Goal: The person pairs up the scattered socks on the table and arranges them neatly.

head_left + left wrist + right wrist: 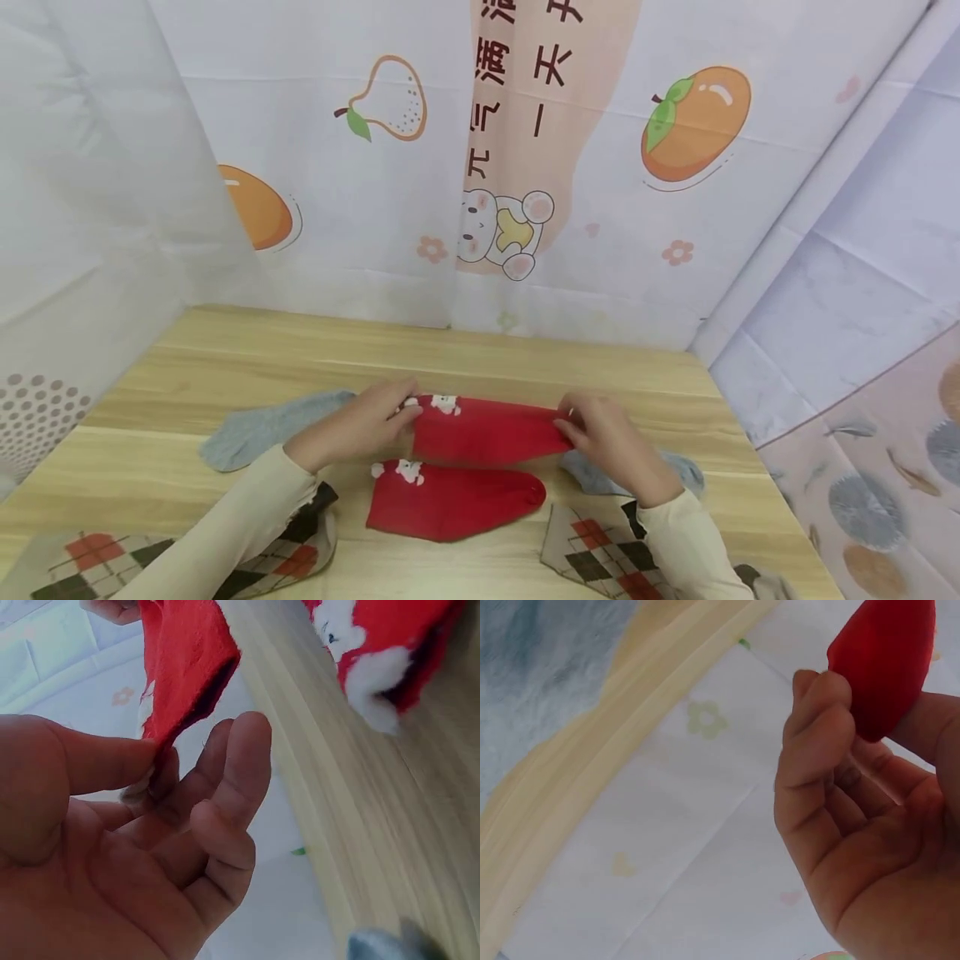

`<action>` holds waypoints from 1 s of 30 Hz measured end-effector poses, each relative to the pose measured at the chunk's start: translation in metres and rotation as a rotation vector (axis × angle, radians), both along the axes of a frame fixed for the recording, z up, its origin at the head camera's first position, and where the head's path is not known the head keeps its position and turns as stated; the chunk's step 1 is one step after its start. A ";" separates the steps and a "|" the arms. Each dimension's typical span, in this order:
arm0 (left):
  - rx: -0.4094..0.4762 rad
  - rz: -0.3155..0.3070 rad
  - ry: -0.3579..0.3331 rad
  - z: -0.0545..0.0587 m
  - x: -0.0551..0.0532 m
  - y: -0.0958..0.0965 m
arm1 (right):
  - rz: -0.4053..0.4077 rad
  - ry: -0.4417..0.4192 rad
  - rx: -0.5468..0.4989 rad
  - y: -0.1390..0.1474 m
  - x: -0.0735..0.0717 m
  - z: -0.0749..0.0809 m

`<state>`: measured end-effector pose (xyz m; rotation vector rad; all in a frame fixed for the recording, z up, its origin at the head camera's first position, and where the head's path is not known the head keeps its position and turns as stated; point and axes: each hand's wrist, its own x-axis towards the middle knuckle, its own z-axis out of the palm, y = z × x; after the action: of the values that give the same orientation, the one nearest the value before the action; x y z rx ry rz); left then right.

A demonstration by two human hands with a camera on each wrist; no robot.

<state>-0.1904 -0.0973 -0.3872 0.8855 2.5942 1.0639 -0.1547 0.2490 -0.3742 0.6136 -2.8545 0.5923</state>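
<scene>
A red sock [487, 431] with a white animal figure near its cuff is stretched level between both hands. My left hand [372, 421] pinches its cuff corner between thumb and finger; in the left wrist view the other fingers [247, 765] are loosely bent. At the toe end, my right hand [606, 433] pinches the sock, and the right wrist view shows the red tip [885, 667] between thumb and fingers. Just nearer to me, a matching red sock [457, 502] lies flat on the wooden table [450, 350], its cuff to the left.
Grey-blue socks lie at the left [255, 429] and partly beneath the right arm [678, 471]. Argyle socks rest in front, left [97, 558] and right [592, 550], partly covered by the forearms. A printed white curtain [315, 192] hangs behind the table.
</scene>
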 end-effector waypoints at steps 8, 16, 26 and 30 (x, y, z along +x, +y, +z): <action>-0.058 -0.004 0.036 0.007 0.015 -0.022 | 0.082 -0.029 0.029 -0.019 0.011 0.002; -0.139 -0.064 0.094 0.014 0.021 -0.036 | 0.194 -0.176 0.035 -0.030 0.019 0.003; -0.230 -0.113 0.109 0.014 0.027 -0.034 | 0.258 -0.220 0.077 -0.035 0.026 0.001; -0.255 -0.110 0.087 0.007 0.027 -0.031 | 0.259 -0.256 0.099 -0.037 0.026 -0.002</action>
<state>-0.1634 -0.1286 -0.3798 1.0158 2.6377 0.6618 -0.1283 0.2124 -0.3763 1.0038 -3.0803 0.6091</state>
